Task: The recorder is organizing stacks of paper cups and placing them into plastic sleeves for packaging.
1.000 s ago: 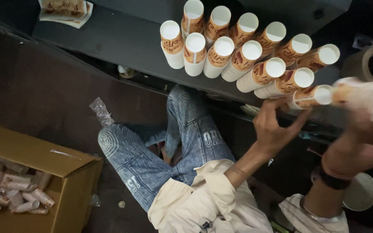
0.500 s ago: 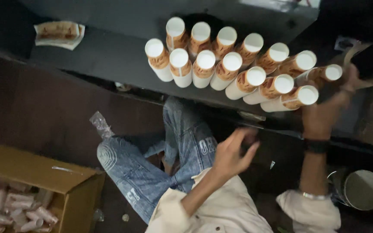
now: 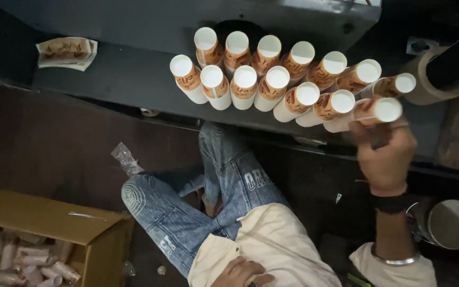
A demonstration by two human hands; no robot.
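Several white paper tubes with brown printed labels [image 3: 256, 79] stand upright in two rows on a dark metal shelf [image 3: 123, 79]. My right hand [image 3: 384, 154] is raised at the right end of the front row, fingers closed around the last tube [image 3: 374, 110]. My left hand [image 3: 243, 272] rests low on my lap at the bottom edge, on the cream shirt, holding nothing; its fingers look loosely apart. My legs in blue jeans [image 3: 187, 207] are folded under the shelf.
An open cardboard box [image 3: 54, 223] with several more tubes stands at the lower left. A stack of printed labels [image 3: 66, 52] lies at the shelf's left. A tape roll [image 3: 435, 79] is at far right, a round metal tin [image 3: 451, 224] lower right.
My right hand dropped from the upper right onto the end tube of the front row. My left hand came down from shelf height to my lap. The view shifted.
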